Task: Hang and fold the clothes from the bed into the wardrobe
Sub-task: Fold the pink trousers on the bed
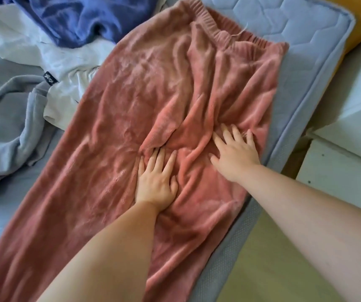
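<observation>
While the pink fleece trousers (pixel 153 94) lie stretched along the bed's quilted, hexagon-stitched mattress (pixel 284 25), both hands press flat on their plush, rumpled pile near the middle. The left hand (pixel 156 179) and right hand (pixel 236 155) have their fingers spread and grip nothing. The gathered elastic waistband (pixel 225 33) lies at the far end. A navy garment (pixel 83 20), a white garment (pixel 72 62) and a grey garment (pixel 7 110) lie crumpled to the left.

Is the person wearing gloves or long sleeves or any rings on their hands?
No. The left hand and right hand are bare: no gloves, no rings that show. The left forearm and right forearm are bare too, with no sleeve, watch or bracelet in view.
</observation>
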`<move>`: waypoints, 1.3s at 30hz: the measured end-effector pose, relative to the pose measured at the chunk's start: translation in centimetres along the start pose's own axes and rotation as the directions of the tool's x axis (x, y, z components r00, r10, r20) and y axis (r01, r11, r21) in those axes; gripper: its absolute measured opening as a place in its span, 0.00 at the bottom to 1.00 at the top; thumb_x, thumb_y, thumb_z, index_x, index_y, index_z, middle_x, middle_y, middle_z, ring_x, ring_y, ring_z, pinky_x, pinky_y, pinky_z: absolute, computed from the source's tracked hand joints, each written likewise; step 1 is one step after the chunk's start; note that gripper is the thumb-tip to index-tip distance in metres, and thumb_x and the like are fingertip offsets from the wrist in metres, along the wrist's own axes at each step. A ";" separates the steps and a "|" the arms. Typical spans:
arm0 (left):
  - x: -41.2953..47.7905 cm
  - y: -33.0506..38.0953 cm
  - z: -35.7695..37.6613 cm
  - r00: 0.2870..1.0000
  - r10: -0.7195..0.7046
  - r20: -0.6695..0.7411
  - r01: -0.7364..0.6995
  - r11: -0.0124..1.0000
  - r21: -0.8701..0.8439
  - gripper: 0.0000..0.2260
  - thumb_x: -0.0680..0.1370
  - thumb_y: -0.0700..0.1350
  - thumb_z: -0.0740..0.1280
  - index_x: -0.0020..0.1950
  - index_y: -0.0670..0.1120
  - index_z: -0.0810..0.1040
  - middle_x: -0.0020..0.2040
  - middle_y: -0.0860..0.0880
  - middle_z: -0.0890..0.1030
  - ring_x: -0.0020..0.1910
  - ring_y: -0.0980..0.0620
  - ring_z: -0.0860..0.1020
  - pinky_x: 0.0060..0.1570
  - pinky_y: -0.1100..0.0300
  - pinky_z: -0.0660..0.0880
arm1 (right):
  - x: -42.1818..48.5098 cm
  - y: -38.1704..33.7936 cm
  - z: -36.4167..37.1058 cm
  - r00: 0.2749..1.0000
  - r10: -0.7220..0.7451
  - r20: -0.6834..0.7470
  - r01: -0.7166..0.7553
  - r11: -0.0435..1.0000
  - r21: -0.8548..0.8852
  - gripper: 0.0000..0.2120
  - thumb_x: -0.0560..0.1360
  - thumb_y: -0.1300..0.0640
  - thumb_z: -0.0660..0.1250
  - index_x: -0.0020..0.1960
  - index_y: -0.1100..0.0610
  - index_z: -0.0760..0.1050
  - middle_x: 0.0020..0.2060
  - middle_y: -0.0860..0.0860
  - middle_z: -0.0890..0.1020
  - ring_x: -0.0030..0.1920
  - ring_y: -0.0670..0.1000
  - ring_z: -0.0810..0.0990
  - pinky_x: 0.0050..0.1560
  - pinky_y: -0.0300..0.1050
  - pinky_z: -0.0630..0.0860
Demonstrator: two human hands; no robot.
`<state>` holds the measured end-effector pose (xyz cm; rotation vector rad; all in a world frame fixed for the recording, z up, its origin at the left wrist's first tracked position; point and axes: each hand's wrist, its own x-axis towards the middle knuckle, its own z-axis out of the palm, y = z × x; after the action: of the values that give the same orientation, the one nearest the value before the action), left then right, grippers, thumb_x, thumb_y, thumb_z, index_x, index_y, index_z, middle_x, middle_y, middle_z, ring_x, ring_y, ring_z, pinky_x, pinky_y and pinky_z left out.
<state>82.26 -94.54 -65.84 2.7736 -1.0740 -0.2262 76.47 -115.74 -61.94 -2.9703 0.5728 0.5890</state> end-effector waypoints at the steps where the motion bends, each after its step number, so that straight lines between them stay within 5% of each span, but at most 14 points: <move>1: 0.1 0.0 -0.1 1.000 -0.009 0.021 0.009 1.000 0.007 0.29 0.70 0.50 0.56 0.72 0.47 0.69 0.71 0.40 0.69 0.70 0.42 0.67 0.67 0.37 0.61 | 0.3 1.0 0.1 1.000 -0.007 0.020 0.007 1.000 -0.013 0.33 0.77 0.37 0.50 0.78 0.49 0.49 0.78 0.50 0.50 0.77 0.54 0.47 0.73 0.62 0.44; 10: 0.5 2.9 -2.9 0.968 -0.172 0.184 0.159 0.984 0.085 0.23 0.71 0.48 0.63 0.65 0.45 0.73 0.69 0.40 0.70 0.70 0.42 0.66 0.69 0.37 0.57 | -1.4 5.9 -1.3 0.983 0.113 0.147 -0.099 0.990 -0.098 0.34 0.78 0.39 0.50 0.77 0.56 0.50 0.77 0.53 0.55 0.76 0.52 0.54 0.74 0.56 0.51; 15: 2.2 7.0 -5.5 0.916 -0.390 0.095 0.396 0.917 -0.050 0.15 0.66 0.40 0.66 0.52 0.44 0.77 0.65 0.39 0.71 0.65 0.39 0.68 0.66 0.34 0.58 | 0.7 7.0 -6.3 0.953 0.015 0.303 -0.019 1.000 0.012 0.24 0.78 0.44 0.56 0.67 0.59 0.69 0.64 0.54 0.71 0.65 0.55 0.69 0.60 0.52 0.69; 16: 3.0 7.7 -6.1 0.926 -0.378 0.015 0.377 0.920 -0.109 0.15 0.64 0.38 0.66 0.50 0.43 0.78 0.62 0.39 0.73 0.62 0.38 0.70 0.64 0.35 0.63 | 1.9 7.3 -7.8 0.959 -0.017 0.284 -0.002 0.998 0.067 0.20 0.78 0.47 0.57 0.62 0.58 0.74 0.59 0.54 0.75 0.61 0.57 0.73 0.55 0.50 0.71; 18: 5.0 9.1 -7.2 0.950 -0.285 -0.128 0.261 0.948 -0.181 0.18 0.62 0.37 0.63 0.51 0.42 0.79 0.58 0.40 0.75 0.59 0.39 0.72 0.59 0.40 0.70 | 5.0 8.1 -10.7 0.992 -0.126 0.004 0.125 0.982 0.143 0.12 0.76 0.55 0.59 0.53 0.59 0.77 0.53 0.56 0.78 0.56 0.59 0.75 0.51 0.50 0.71; 20: 7.7 10.5 -7.8 0.972 -0.195 -0.130 0.168 0.966 -0.195 0.24 0.63 0.38 0.63 0.58 0.42 0.78 0.63 0.40 0.74 0.63 0.41 0.68 0.61 0.43 0.70 | 8.9 9.6 -12.9 0.938 -0.171 -0.301 0.220 0.966 0.138 0.12 0.73 0.60 0.63 0.55 0.60 0.77 0.53 0.57 0.77 0.56 0.60 0.73 0.56 0.52 0.67; 21: 9.2 11.2 -7.9 0.982 -0.177 -0.070 0.161 0.969 -0.187 0.26 0.64 0.38 0.63 0.64 0.42 0.75 0.67 0.40 0.71 0.68 0.41 0.66 0.65 0.44 0.67 | 10.8 10.5 -13.8 0.930 -0.136 -0.341 0.200 0.967 0.160 0.15 0.72 0.59 0.65 0.58 0.61 0.75 0.55 0.58 0.76 0.58 0.60 0.72 0.60 0.52 0.66; 24: 13.5 13.7 -7.3 0.972 -0.196 0.127 0.212 0.969 -0.125 0.30 0.73 0.44 0.61 0.76 0.46 0.61 0.77 0.43 0.59 0.76 0.44 0.54 0.73 0.45 0.53 | 15.3 13.1 -14.6 0.999 0.006 -0.033 0.002 0.973 0.231 0.26 0.72 0.48 0.70 0.65 0.59 0.69 0.62 0.59 0.75 0.64 0.61 0.71 0.64 0.53 0.65; 27: 16.9 16.0 -6.5 0.943 -0.240 0.229 0.276 0.951 -0.139 0.29 0.78 0.49 0.57 0.78 0.48 0.54 0.79 0.45 0.51 0.77 0.46 0.46 0.74 0.46 0.45 | 17.7 15.3 -14.4 0.958 -0.086 0.274 0.016 0.968 0.250 0.13 0.70 0.46 0.72 0.45 0.55 0.76 0.50 0.56 0.81 0.57 0.59 0.77 0.59 0.53 0.72; 29: 17.9 17.1 -6.3 0.934 -0.244 0.262 0.293 0.941 -0.168 0.28 0.79 0.51 0.56 0.78 0.48 0.53 0.79 0.45 0.48 0.77 0.47 0.43 0.74 0.47 0.44 | 18.9 16.9 -15.1 0.917 -0.152 0.369 0.026 0.945 0.326 0.12 0.68 0.52 0.76 0.35 0.53 0.73 0.37 0.51 0.79 0.44 0.53 0.80 0.42 0.43 0.73; 32: 18.1 18.3 -6.2 0.934 -0.219 0.283 0.280 0.940 -0.194 0.28 0.79 0.52 0.55 0.78 0.50 0.53 0.79 0.46 0.45 0.77 0.47 0.42 0.73 0.46 0.43 | 20.2 19.6 -16.4 0.935 -0.115 0.335 -0.030 0.917 0.398 0.15 0.63 0.57 0.79 0.37 0.52 0.72 0.36 0.47 0.76 0.40 0.49 0.76 0.35 0.39 0.67; 35: 18.1 19.0 -6.5 0.933 -0.222 0.283 0.279 0.943 -0.179 0.29 0.79 0.53 0.56 0.78 0.51 0.52 0.79 0.46 0.45 0.77 0.46 0.42 0.73 0.45 0.43 | 19.6 21.8 -15.2 0.932 -0.098 0.349 -0.006 0.959 0.284 0.25 0.63 0.55 0.78 0.55 0.53 0.72 0.50 0.53 0.78 0.57 0.58 0.76 0.55 0.47 0.72; 37: 17.6 19.7 -7.0 0.964 -0.182 0.192 0.215 0.962 -0.168 0.29 0.76 0.55 0.60 0.76 0.49 0.60 0.77 0.44 0.56 0.76 0.43 0.53 0.73 0.44 0.51 | 18.9 22.2 -14.5 0.933 -0.099 0.347 0.038 0.983 0.178 0.30 0.65 0.45 0.76 0.63 0.50 0.70 0.59 0.56 0.76 0.62 0.60 0.73 0.63 0.52 0.70; 39: 16.5 20.9 -6.7 0.995 -0.073 0.072 0.082 0.986 -0.145 0.24 0.71 0.58 0.66 0.61 0.45 0.75 0.62 0.44 0.75 0.63 0.41 0.72 0.62 0.48 0.66 | 18.7 22.2 -14.9 0.966 -0.004 0.259 -0.091 0.930 0.355 0.21 0.67 0.38 0.71 0.54 0.48 0.73 0.59 0.57 0.76 0.61 0.60 0.73 0.63 0.53 0.70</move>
<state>82.03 -120.35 -56.49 2.6942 -0.9239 -0.3937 89.68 -144.81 -54.93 -2.4910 0.6446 0.7610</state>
